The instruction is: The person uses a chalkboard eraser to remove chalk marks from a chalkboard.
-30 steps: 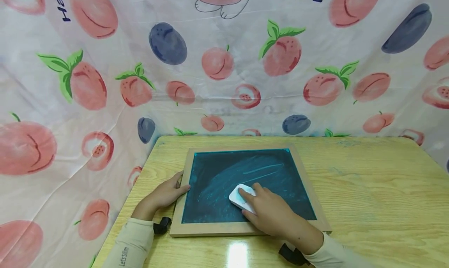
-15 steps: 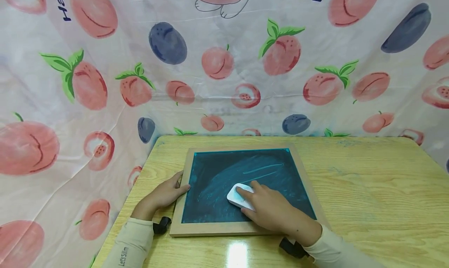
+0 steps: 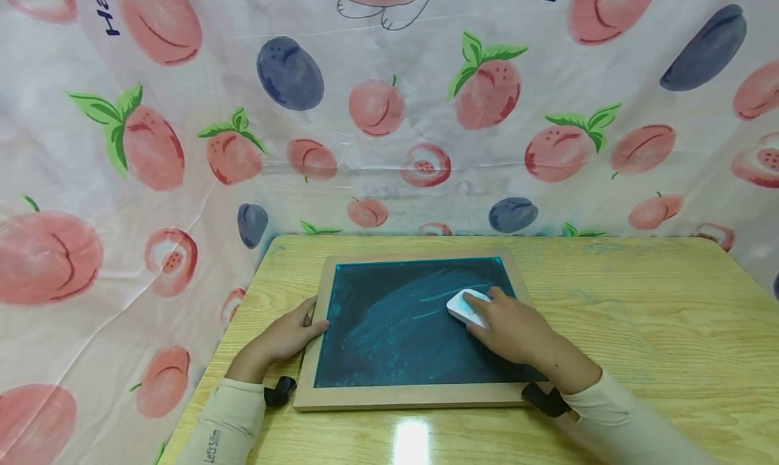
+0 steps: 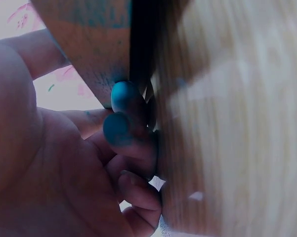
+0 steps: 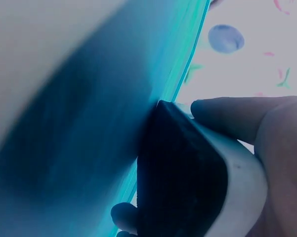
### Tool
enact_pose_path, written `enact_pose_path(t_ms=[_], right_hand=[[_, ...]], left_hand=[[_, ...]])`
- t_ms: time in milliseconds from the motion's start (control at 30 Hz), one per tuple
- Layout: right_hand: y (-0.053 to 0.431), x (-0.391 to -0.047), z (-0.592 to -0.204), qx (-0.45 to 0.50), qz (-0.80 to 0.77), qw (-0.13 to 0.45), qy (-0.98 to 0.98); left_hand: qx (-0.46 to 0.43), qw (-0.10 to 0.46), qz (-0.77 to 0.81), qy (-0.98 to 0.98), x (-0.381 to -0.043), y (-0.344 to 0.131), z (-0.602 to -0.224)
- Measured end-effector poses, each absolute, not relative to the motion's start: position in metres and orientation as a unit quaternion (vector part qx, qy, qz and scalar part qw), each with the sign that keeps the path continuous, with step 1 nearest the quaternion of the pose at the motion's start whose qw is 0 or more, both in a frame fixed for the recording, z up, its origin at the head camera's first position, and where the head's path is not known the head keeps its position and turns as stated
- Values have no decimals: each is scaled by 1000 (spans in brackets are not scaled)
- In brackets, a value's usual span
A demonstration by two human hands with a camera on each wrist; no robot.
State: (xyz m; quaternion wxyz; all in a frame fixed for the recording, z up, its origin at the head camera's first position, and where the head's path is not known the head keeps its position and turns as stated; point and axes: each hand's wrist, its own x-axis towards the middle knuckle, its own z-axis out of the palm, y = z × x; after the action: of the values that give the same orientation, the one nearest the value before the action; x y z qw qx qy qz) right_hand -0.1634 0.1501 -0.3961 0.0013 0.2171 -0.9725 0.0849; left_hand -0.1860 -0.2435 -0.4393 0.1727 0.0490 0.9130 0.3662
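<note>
A wood-framed chalkboard (image 3: pixel 377 336) lies on the table, its dark surface smeared with blue-green chalk. My left hand (image 3: pixel 282 336) grips the left side of its frame, thumb on top. In the left wrist view, chalk-stained fingertips (image 4: pixel 123 96) curl in at the edge of the wooden frame (image 4: pixel 96 44). Over the right half of the board, my right hand (image 3: pixel 517 326) holds a white chalkboard eraser (image 3: pixel 465 307) against the surface. The right wrist view shows the dark felt side of this eraser (image 5: pixel 180 173), slightly angled to the board. Two chalk strokes (image 3: pixel 447 294) lie around its left end.
The board rests on a yellow wood-grain table (image 3: pixel 657 330) with faint blue chalk marks near its back edge. A fruit-printed cloth (image 3: pixel 389 161) hangs behind and along the left. Black wrist cameras (image 3: pixel 280 392) sit below both hands.
My right hand has slid the eraser from the lower middle of the board up and to the right, and the lower chalk stroke looks shorter. The left hand keeps its place on the frame.
</note>
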Motion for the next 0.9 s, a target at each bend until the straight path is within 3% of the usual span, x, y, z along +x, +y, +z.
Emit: enact_pose_path(t_ms=[367, 667, 900], right_hand=[[159, -167, -393, 205, 86, 6, -975], [125, -159, -395, 233, 73, 14, -970], [92, -147, -393, 269, 68, -17, -961]], left_hand=[[51, 175, 376, 908, -184, -244, -439], [53, 170, 370, 912, -185, -244, -439], [54, 170, 368, 912, -186, -244, -440]])
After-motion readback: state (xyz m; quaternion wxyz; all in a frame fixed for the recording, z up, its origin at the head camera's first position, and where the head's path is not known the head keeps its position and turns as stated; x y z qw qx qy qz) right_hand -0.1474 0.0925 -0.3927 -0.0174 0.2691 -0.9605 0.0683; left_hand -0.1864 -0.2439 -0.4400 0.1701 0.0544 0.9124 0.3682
